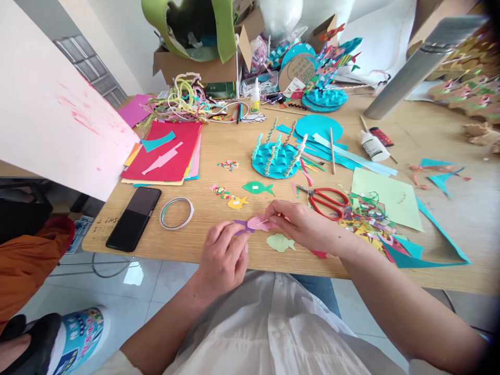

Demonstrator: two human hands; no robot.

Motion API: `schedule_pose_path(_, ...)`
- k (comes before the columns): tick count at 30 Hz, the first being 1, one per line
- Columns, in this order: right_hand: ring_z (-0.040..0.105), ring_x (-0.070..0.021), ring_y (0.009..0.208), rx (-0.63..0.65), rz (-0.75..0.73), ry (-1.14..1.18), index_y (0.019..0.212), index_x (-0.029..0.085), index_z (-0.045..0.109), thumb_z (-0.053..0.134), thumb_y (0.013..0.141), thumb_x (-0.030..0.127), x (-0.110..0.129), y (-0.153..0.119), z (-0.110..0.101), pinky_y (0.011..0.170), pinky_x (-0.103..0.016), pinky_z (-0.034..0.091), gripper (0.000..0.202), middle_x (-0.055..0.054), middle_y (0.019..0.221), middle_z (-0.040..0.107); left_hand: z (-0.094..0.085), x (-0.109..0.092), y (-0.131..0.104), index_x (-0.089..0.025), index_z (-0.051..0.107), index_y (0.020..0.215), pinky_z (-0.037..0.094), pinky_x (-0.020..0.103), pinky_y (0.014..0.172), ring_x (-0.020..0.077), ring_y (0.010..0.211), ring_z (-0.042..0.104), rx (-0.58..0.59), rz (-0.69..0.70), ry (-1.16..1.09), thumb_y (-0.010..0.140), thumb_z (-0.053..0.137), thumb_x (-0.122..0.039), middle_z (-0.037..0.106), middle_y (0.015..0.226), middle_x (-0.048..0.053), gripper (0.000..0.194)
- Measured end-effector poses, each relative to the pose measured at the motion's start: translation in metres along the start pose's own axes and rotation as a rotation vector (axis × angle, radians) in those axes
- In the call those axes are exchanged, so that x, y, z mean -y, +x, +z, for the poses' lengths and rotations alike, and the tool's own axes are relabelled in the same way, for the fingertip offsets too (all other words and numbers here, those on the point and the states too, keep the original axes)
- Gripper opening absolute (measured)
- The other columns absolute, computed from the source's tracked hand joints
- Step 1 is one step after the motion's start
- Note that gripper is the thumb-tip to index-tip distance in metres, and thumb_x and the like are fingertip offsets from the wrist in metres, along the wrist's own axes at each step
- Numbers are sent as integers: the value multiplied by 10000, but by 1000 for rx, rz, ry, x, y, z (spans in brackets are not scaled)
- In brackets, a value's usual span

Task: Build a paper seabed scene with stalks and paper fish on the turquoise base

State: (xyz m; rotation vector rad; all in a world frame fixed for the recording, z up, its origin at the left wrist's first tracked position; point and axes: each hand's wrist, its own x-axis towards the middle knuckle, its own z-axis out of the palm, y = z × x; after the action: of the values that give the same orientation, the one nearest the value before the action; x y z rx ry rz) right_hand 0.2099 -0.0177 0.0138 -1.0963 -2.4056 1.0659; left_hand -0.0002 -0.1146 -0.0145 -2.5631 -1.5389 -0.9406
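My right hand [299, 221] is closed in a pinch at the pink paper cutout [255, 223], and a thin pale sliver shows by its fingertips. The pink piece overlaps a purple paper cutout [242, 225]. Curled fingers of my left hand [225, 252] press together on the purple piece at its left side, covering part of it. Just below my right fingers lies a pale green paper fish [280, 242]. Above the hands are an orange paper fish [237, 202] and a green paper fish [258, 187], each with a small white patch.
Red-handled scissors [328, 202] and paper scraps [365, 213] lie right of my hands. A tape roll [176, 213] and a phone [134, 219] are on the left. Beyond stands a blue disc with twisted stems [273, 160]. A grey cylinder [414, 73] stands at the back right.
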Motion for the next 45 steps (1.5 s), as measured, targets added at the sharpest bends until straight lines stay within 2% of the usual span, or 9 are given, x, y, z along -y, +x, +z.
schedule_pose_path(5,633,-156,723,-8,30,-22,930,183,634,446,922,207,1,-4,-1,631,-260,459,189,-52,866,703,12,-6,-2,-130,616,1188,428,422,902,271,1079,496,87,-19,58,900,464,-150,636,1131,125,326)
schedule_pose_path(11,640,-179,803,23,97,-49,952,159,618,430,916,193,5,-5,-2,685,-278,458,194,-80,919,695,19,-13,5,-151,584,1239,412,448,903,293,1097,463,198,-59,110,925,456,-198,581,1203,127,342)
schedule_pose_path(17,619,-157,717,32,86,-70,921,159,614,416,915,182,2,-4,2,636,-270,435,199,-67,850,687,22,-17,14,-171,576,1217,417,448,872,297,1072,468,293,-112,172,946,429,-240,583,1132,116,316)
schedule_pose_path(20,610,-150,684,12,86,-25,927,169,610,414,928,211,1,-8,-4,626,-273,441,201,-51,812,677,22,-18,15,-175,580,1179,410,447,869,289,1080,473,306,-106,188,953,417,-230,592,1137,100,284)
schedule_pose_path(24,619,-163,817,-195,30,142,938,197,607,476,934,290,4,-19,-27,711,-287,474,160,-59,915,674,22,-18,16,-183,594,1123,408,454,884,284,1096,466,308,-108,191,947,435,-224,588,1139,96,241)
schedule_pose_path(27,581,-172,824,-358,-36,131,893,211,616,529,916,314,7,-25,-44,694,-300,453,137,-61,926,642,23,-18,16,-188,606,1106,413,457,891,289,1092,460,287,-126,173,941,447,-233,574,1142,103,233)
schedule_pose_path(29,560,-173,813,-417,-51,103,869,213,628,545,907,317,9,-26,-50,673,-302,434,139,-56,887,620,23,-17,15,-187,613,1099,414,457,899,290,1086,456,262,-132,147,938,450,-233,567,1142,106,234)
schedule_pose_path(37,516,-137,679,-383,25,180,856,188,629,560,881,330,12,-19,-45,572,-282,380,160,-34,771,580,16,-7,6,-143,637,1073,413,438,920,264,1046,480,109,-113,40,907,460,-154,606,1106,117,244)
schedule_pose_path(45,512,-129,653,-381,34,167,846,185,640,570,869,326,13,-16,-44,567,-280,378,159,-28,750,577,10,-3,-4,-164,678,1079,415,463,914,282,1069,470,135,-89,78,887,521,-215,594,1120,128,253)
